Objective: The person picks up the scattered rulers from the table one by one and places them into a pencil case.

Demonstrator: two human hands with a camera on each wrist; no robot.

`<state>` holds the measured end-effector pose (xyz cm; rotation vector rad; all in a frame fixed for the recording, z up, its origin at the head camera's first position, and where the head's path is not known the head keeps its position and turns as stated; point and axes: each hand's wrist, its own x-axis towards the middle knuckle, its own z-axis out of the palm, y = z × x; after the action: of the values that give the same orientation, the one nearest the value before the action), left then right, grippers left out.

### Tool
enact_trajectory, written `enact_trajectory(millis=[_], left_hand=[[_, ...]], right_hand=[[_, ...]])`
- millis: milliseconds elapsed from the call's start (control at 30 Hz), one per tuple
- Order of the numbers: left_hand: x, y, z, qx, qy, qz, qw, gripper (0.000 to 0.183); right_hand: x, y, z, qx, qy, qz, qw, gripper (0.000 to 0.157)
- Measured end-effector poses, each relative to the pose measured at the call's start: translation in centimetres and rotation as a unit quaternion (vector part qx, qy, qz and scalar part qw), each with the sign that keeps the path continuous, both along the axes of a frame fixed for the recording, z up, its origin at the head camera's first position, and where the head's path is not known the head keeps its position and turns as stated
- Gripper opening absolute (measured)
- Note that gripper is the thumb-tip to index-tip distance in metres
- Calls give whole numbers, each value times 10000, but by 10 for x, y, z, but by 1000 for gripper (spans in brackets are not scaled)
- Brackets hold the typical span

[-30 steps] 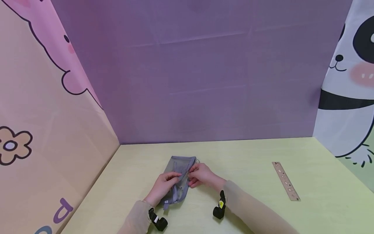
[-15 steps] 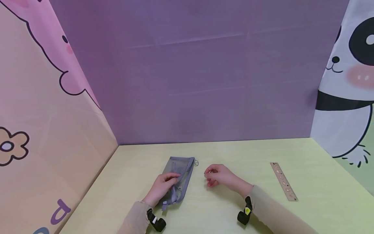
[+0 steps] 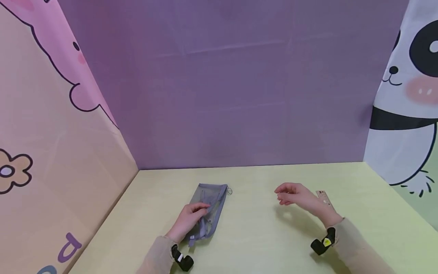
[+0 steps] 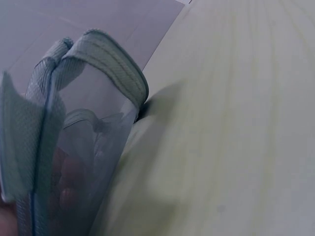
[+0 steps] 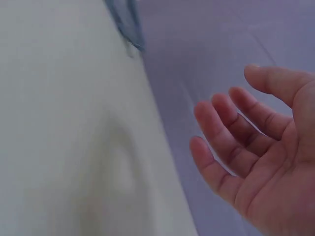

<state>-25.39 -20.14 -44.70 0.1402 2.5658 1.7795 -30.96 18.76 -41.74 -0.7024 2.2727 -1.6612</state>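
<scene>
A grey-blue see-through zipper pouch [image 3: 216, 213] with a ring at its far right corner lies at the left of centre on the table. My left hand [image 3: 189, 217] grips the pouch's left side. In the left wrist view, fingers show dimly through the clear wall of the pouch [image 4: 93, 147], beside its fabric-trimmed zipper edge. Well to the right, my right hand [image 3: 299, 196] hovers over the table with nothing in it. Its fingers [image 5: 226, 132] are loosely bent and apart in the right wrist view.
A pinkish flat strip with cutouts, like a stencil ruler [image 3: 322, 195], lies on the right, mostly hidden behind my right wrist. The pale yellow table [image 3: 253, 236] meets a purple back wall [image 3: 219, 95]. Printed cloth panels stand at both sides.
My right hand has left the pouch, moving right and rising, until its forearm covers most of the strip. The left hand stays on the pouch, almost unmoved.
</scene>
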Motion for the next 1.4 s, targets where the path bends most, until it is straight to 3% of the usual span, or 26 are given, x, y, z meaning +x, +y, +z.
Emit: enact_trajectory(millis=[167,300,400,567,667,800,933,1067,1400], left_hand=[[-4,-3,-1,-26,134,48,9999,27],[-3,-3,2,-68,126,141,9998,26],[4,0,13,-60,75,138,9999,26],[18,5,31,-41,77,90,9999,25],[21,8,33,-8,78,97,9999,25],[20,9,32,36,29,104,9999,25],[18,10,32,29,-7,89,10000,25],[16,11,29,7,-24,92,10000,25],[-1,-2,-6,-39,46,10,10000,28]], right_hand=[[-8,37,17,278,642,-750,9947,32],[-13,62,16,875,974,-1157,9846,35],[-17,79,10,1261,1048,-1301,9778,37],[-17,103,0,1665,941,-1208,9741,40],[-16,116,-6,1892,653,-1064,9740,54],[-16,133,-15,1713,-31,-593,9834,84],[-17,144,-23,1622,-127,-290,9862,92],[-17,142,-26,1838,104,-342,9823,89],[-10,135,-26,2053,119,-494,9774,73]])
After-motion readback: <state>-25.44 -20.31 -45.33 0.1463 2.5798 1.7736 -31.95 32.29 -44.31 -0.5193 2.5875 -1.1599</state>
